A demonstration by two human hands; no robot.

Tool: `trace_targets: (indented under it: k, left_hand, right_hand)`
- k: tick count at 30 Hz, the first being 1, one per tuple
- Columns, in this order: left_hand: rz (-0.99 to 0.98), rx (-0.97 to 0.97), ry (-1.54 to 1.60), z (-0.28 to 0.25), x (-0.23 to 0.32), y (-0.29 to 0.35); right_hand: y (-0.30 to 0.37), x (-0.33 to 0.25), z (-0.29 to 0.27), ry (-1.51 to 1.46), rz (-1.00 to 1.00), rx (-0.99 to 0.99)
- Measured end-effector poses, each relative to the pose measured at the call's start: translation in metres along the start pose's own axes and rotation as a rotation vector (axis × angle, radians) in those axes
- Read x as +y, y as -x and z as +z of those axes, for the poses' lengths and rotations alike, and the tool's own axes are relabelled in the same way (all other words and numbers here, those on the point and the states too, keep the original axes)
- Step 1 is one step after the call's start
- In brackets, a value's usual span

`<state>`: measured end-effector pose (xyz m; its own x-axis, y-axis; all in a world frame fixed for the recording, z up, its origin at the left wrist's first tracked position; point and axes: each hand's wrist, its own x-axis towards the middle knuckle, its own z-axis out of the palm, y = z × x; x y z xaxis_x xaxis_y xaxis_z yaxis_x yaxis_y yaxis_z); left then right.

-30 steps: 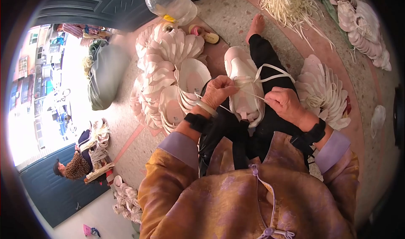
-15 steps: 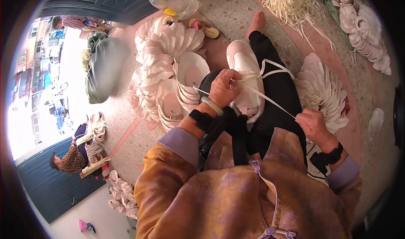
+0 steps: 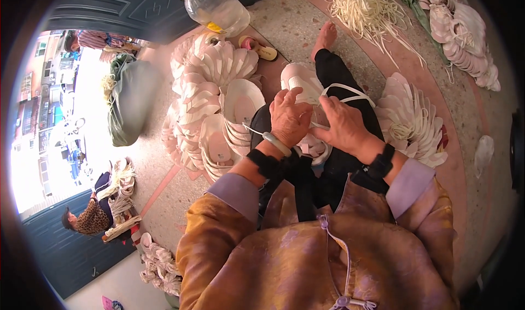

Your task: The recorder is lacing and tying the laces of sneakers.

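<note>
Shoe: A pale sneaker (image 3: 297, 76) lies toe-away along the inner side of the black-trousered right leg (image 3: 355, 140), its middle mostly hidden by two bare hands.
Left hand: The left hand (image 3: 291, 117) hovers over the shoe's left side, fingers loosely bent; whether they pinch anything cannot be told.
Right hand: The right hand (image 3: 340, 123) faces it from the other side, thumb parted from the forefinger; any hold on a strand is hidden.
Lace: A flat white lace (image 3: 355, 91) loops across the leg, just beyond the right fingers.
Toe and heel: The toe shows beyond the fingertips, the heel nearer the wearer's body.
Good handling: The work seems to call for keeping the lace flat and untwisted, drawing both sides evenly, and steadying the shoe against the leg so that it does not roll.
</note>
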<state>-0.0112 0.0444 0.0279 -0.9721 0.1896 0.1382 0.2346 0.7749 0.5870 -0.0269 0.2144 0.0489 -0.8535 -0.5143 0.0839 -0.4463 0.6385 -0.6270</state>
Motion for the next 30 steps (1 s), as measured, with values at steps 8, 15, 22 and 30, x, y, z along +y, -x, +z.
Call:
trace_targets:
  k: [8,15,22,30]
  left_hand:
    - [0.003,0.020,-0.108,0.009,-0.001,-0.007]
    - [-0.124,-0.048,-0.125,0.011,0.009,-0.005]
    - [-0.138,-0.101,-0.182,0.014,0.015,-0.006]
    - [-0.175,-0.126,-0.180,0.025,0.019,-0.013]
  right_hand:
    - [-0.001,0.000,0.021,-0.002,0.160,-0.072]
    - [0.003,0.012,0.032,-0.069,0.203,0.011]
    - [0.003,0.016,0.032,-0.136,0.152,-0.010]
    - [0.011,0.016,0.027,-0.294,0.298,0.065]
